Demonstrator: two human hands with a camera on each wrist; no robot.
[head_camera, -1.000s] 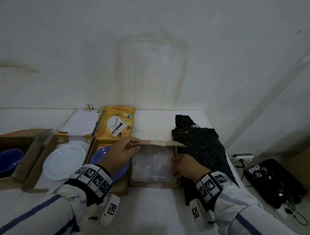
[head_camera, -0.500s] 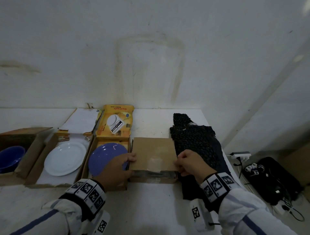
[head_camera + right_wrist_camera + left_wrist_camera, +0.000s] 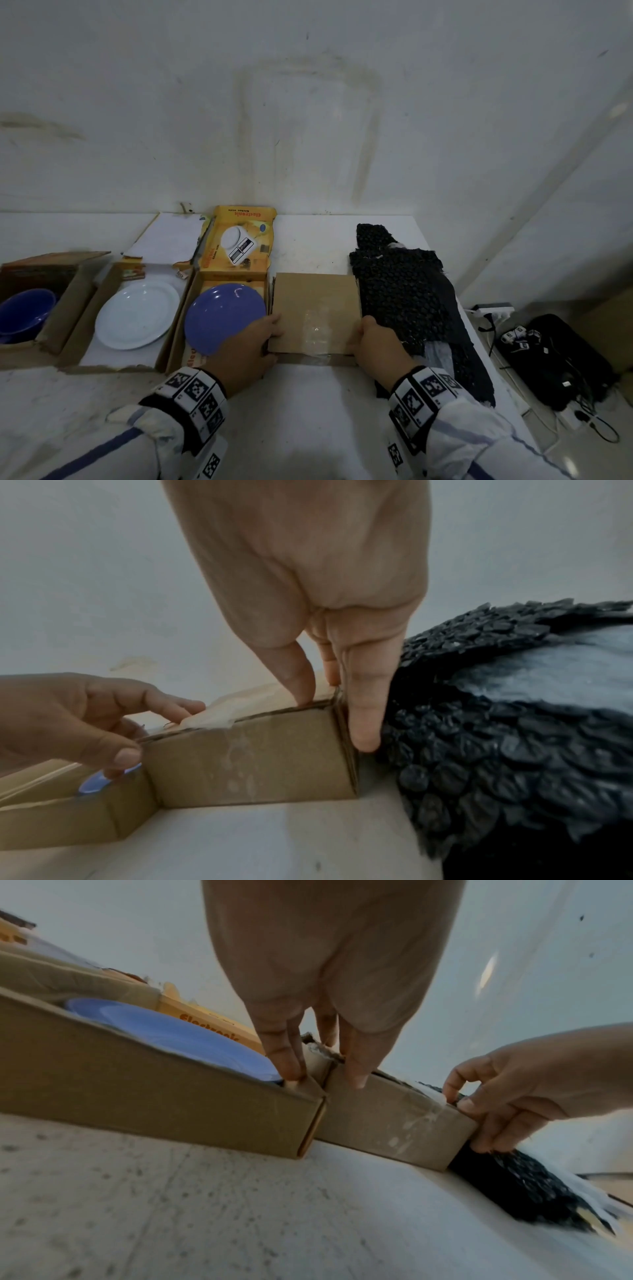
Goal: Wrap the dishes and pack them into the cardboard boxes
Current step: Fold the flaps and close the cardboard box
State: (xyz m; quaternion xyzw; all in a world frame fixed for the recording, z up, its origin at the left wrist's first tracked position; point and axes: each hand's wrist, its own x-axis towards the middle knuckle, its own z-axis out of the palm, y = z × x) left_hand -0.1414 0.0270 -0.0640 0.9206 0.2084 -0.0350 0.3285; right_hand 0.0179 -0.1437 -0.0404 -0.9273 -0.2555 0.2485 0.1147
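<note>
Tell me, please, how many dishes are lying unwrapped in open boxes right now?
3: a dark blue bowl in the far-left box, a white plate in the next box, and a blue plate beside the closed box. Anything inside that closed box is hidden.

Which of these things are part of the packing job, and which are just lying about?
Part of the job:
closed brown cardboard box
left hand
right hand
round purple plate
round white plate
dark blue bowl
black bubble wrap sheet

Lying about:
black cables and charger on the floor
</note>
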